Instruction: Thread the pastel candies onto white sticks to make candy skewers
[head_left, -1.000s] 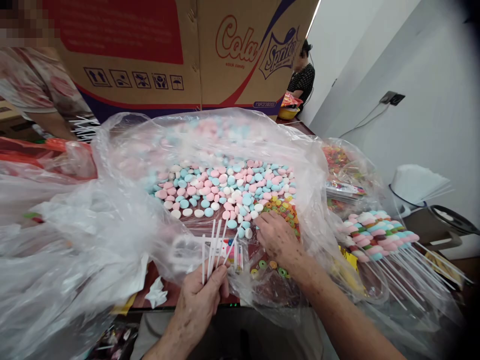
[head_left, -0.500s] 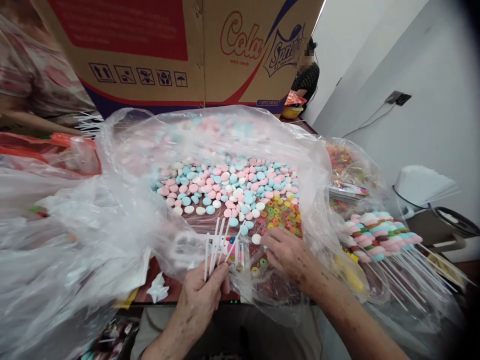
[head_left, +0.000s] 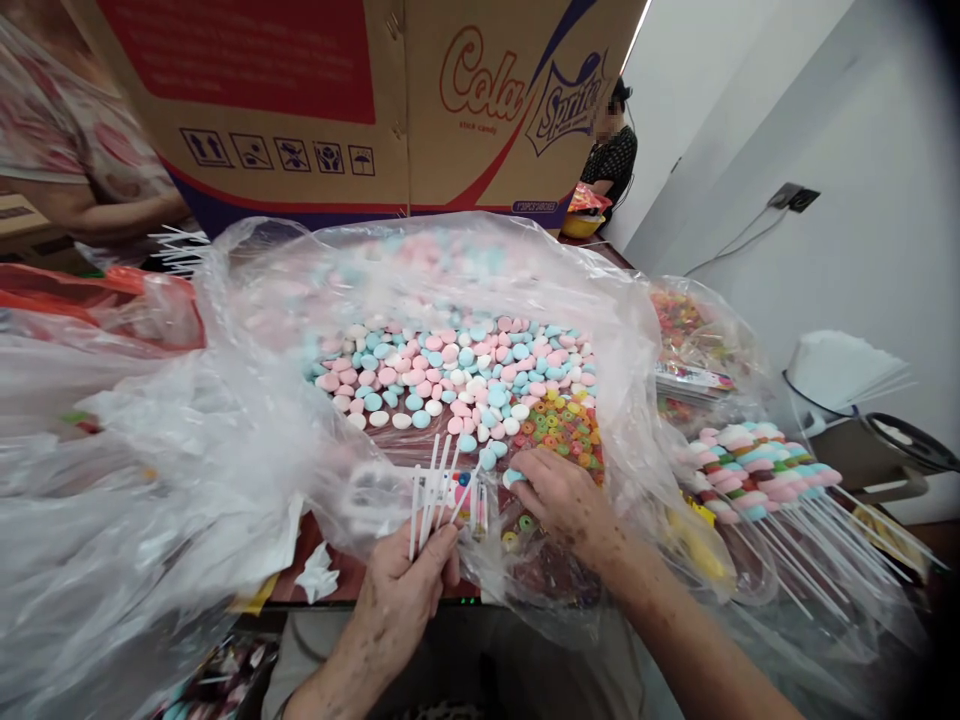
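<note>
My left hand (head_left: 412,570) is closed round several white sticks (head_left: 433,490), which fan upward from the fist. At the near right edge of the candy pile, my right hand (head_left: 559,495) has its fingertips pinched on a blue candy (head_left: 513,478). Pink, blue and white oval candies (head_left: 450,370) lie spread in a large clear plastic bag (head_left: 634,370). Small yellow, green and red ring candies (head_left: 562,430) sit just beyond my right hand. A flat colourful packet (head_left: 469,495) lies behind the sticks.
A large cardboard box (head_left: 300,100) stands behind the bag. Finished candy skewers (head_left: 765,470) lie at right beside a dark container (head_left: 862,450). Crumpled plastic (head_left: 150,500) covers the left. One person (head_left: 97,150) is at upper left, another (head_left: 615,145) behind the box.
My right hand has moved slightly left, and a blue candy now shows at its fingertips. My left hand has hardly moved. At upper left, the person's arm has shifted.
</note>
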